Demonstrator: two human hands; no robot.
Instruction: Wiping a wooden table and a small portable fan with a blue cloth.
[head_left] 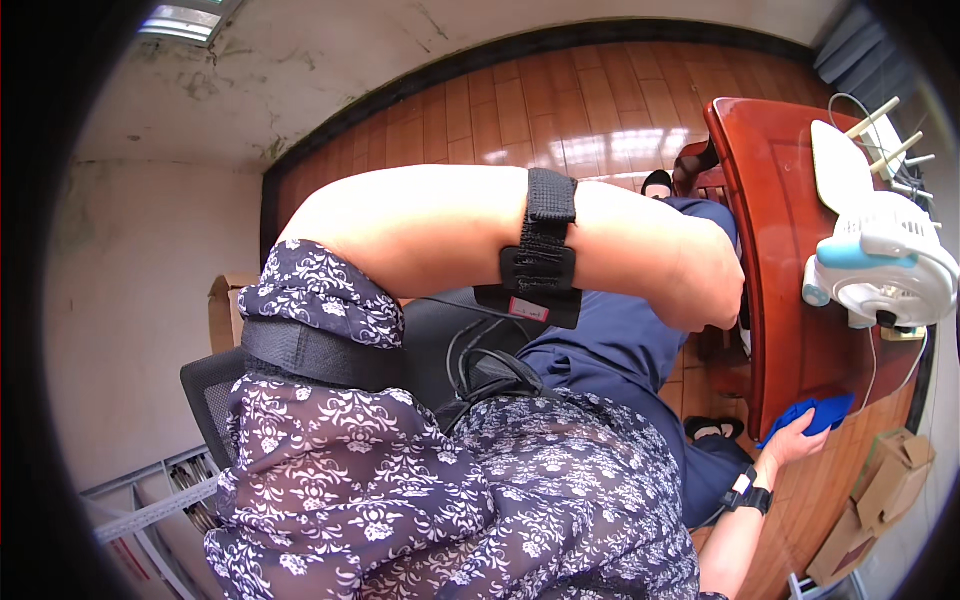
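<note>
A blue cloth (822, 414) is gripped in my right hand (797, 440) at the near corner of the red-brown wooden table (760, 330). The cloth lies against the table's edge, bunched under my fingers. Across the upper middle stretches my left arm, with a black strap around it. At its end my left hand (708, 285) is bent downward beside the table's front edge. Its fingers are hidden from this side, so whether they hold anything does not show.
On the table stand a white and light-blue fan (880, 260) and a white router (885, 145) with antennas and cables. Cardboard boxes (880, 500) are on the floor at the lower right. A black mesh chair (210, 400) stands by my body.
</note>
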